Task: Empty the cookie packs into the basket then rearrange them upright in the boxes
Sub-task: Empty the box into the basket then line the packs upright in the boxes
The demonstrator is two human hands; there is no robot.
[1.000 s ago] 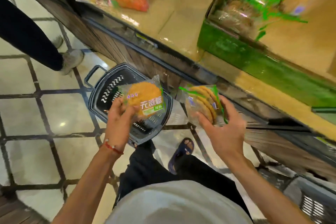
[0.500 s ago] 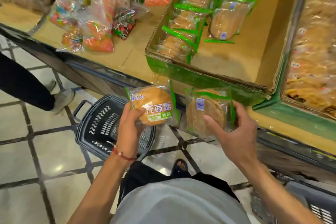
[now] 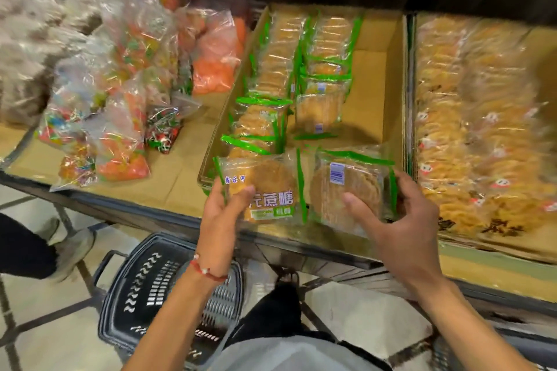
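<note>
My left hand [image 3: 224, 211] grips a green-edged cookie pack [image 3: 272, 187] with its printed label facing me. My right hand [image 3: 401, 220] grips a second cookie pack [image 3: 346, 187] with its barcode side toward me. Both packs hover over the near edge of an open cardboard box [image 3: 376, 81] on the shelf. Several more packs [image 3: 280, 69] stand in two rows along the box's left side. A black plastic basket [image 3: 144, 289] sits on the floor below my left arm.
Bags of colourful snacks [image 3: 120, 93] lie on the shelf to the left. A second box of wrapped cookies [image 3: 482, 129] stands on the right. Another person's leg and shoe [image 3: 69, 247] are at the left, on the tiled floor.
Both hands have risen from above the basket to the box's near edge, carrying a pack each. The view has tilted up toward the shelf.
</note>
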